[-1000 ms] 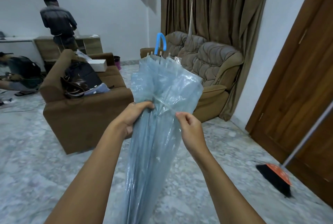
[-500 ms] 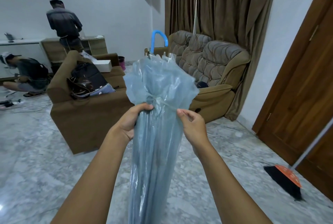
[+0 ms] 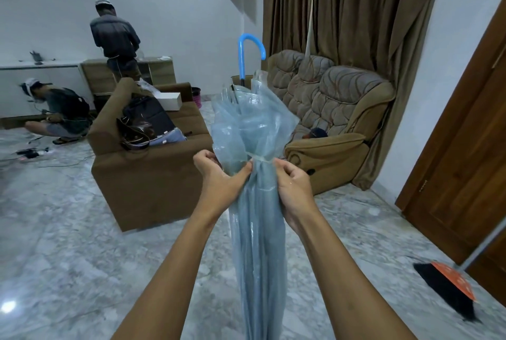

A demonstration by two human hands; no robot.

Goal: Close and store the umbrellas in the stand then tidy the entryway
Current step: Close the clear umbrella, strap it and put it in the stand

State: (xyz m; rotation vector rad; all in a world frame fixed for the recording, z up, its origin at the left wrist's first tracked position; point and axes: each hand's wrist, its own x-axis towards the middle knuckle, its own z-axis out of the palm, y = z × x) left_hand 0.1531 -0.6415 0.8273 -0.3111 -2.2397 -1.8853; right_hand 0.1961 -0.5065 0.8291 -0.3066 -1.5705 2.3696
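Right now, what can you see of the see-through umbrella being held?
The umbrella is closed, its pale blue see-through plastic canopy gathered in long folds. It is held roughly upright, curved bright blue handle on top, lower end out of frame. A thin strap cinches it partway up; above that the plastic flares loose. The left hand pinches it at the strap, and the right hand grips the other side.

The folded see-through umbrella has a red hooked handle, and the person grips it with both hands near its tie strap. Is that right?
Not quite: the handle is blue, not red. The head view shows it hooked above the folded see-through umbrella, which the left hand and the right hand grip near its tie strap.
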